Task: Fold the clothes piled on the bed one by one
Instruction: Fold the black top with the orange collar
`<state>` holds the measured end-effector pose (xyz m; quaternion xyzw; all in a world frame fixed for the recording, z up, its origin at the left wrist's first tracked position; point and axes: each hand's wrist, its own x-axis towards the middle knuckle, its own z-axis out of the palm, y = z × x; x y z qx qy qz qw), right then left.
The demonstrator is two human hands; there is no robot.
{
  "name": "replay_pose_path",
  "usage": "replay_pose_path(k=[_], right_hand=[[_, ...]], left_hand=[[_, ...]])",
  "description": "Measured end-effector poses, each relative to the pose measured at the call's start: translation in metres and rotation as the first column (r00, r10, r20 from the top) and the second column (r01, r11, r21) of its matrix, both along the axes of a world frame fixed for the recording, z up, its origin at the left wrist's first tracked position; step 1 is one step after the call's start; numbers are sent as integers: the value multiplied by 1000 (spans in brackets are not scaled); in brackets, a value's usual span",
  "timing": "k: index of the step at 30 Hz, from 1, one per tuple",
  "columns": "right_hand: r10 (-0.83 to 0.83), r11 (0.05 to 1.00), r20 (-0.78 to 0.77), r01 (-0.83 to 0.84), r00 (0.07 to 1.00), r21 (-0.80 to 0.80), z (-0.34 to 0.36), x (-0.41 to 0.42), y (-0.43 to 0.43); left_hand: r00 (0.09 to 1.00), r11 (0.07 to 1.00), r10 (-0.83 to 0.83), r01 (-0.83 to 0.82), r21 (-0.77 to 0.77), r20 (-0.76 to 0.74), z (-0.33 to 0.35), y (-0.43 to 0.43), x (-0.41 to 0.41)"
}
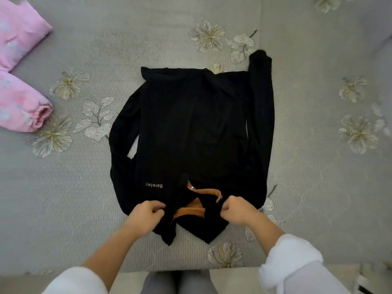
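- Black long-sleeved top [191, 124]: lies flat mid-bed, collar end nearest the person, hem on the far side; pale lettering [154, 185] on the chest.
- Collar [206, 191]: tan-lined, lying open between the two hands.
- Left hand [146, 215]: grip clamped on the fabric just left of the collar, fingers curled.
- Right hand [236, 211]: grip clamped on the fabric just right of the collar.
- Bed [318, 187]: grey cover with pale flowers.
- Pink garment [19, 102]: at the bed's left edge, well apart from the top.
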<state>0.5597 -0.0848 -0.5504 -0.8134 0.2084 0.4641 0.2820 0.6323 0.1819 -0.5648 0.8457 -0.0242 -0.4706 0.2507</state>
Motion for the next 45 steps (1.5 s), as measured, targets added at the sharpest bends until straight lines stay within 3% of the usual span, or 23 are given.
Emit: replay_pose_path(k=[3, 5, 11, 14, 16, 18, 20, 22, 24, 26, 29, 30, 31, 33, 35, 37, 39, 41, 45], right_hand=[[-164, 985, 169, 172, 972, -31, 1, 24, -17], [-243, 965, 288, 260, 927, -23, -1, 47, -27], [-316, 925, 492, 379, 811, -31, -28, 123, -51], [-332, 891, 642, 454, 692, -29, -43, 165, -73], [-348, 862, 712, 507, 611, -14, -53, 192, -89], [-382, 827, 738, 562, 556, 6, -64, 215, -102], [-401, 819, 711, 574, 578, -5, -75, 231, -109], [-301, 857, 631, 493, 715, -150, -85, 241, -107], [-190, 862, 559, 410, 807, -299, -91, 245, -100], [-153, 852, 545, 389, 825, -349, -90, 245, -94], [-121, 843, 550, 379, 826, -383, -85, 245, -89], [-114, 840, 553, 377, 825, -389, -84, 245, -88], [-122, 838, 552, 384, 825, -388, -83, 247, -87], [-192, 831, 552, 433, 812, -348, -78, 253, -90], [-349, 784, 603, 576, 717, -231, -74, 263, -100], [-472, 694, 688, 714, 551, -96, -70, 277, -116], [-516, 629, 729, 777, 450, -35, -69, 294, -132], [-532, 597, 738, 802, 414, -20, -71, 310, -146], [-544, 610, 702, 791, 459, -45, -83, 325, -162]], left_hand=[[938, 977, 208, -210, -22, 277, 0, -4, 25], [890, 969, 241, -240, -52, 387, -4, -10, 47], [788, 988, 155, -136, -77, 595, -32, -44, 130], [702, 986, 166, -127, -109, 692, -48, -67, 186], [619, 967, 250, -204, -155, 745, -56, -82, 223], [550, 894, 401, -409, -183, 732, -64, -90, 258], [569, 814, 491, -570, -114, 660, -69, -87, 283], [647, 860, 387, -511, -3, 656, -76, -79, 294], [656, 889, 385, -453, -69, 649, -78, -68, 293], [528, 781, 564, -591, -203, 635, -77, -48, 294], [210, 416, 815, -860, -295, 540, -70, -16, 313], [207, 378, 806, -901, -212, 555, -66, -12, 320], [281, 409, 755, -908, -92, 592, -62, -13, 326], [450, 595, 570, -803, 33, 688, -53, -28, 335], [509, 782, 414, -623, -9, 755, -53, -47, 347], [570, 855, 422, -509, -100, 705, -60, -64, 362], [617, 824, 537, -528, -203, 575, -69, -75, 376], [612, 774, 617, -584, -244, 494, -75, -85, 386], [549, 702, 706, -623, -345, 446, -85, -100, 395]])
